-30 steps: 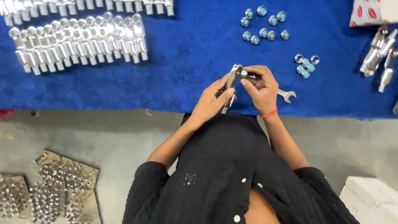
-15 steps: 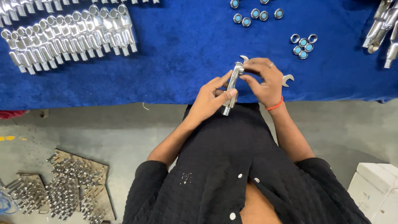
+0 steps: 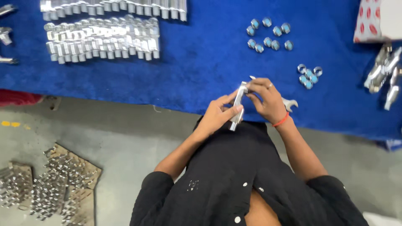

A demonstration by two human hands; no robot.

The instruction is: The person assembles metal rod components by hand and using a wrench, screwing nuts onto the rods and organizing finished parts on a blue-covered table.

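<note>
Pinching a silver metal fitting (image 3: 237, 105) between them, the left hand (image 3: 217, 114) clasped its lower end and the right hand (image 3: 268, 100) its top, over the blue tabletop's (image 3: 201, 67) near edge. A wrench (image 3: 289, 103) lay under the right hand; blue-capped nuts (image 3: 268, 35) sat farther back.

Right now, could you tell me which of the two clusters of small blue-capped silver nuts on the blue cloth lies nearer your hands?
The smaller cluster of blue-capped silver nuts, just right of the right hand. The larger cluster lies farther up the blue cloth.
</note>
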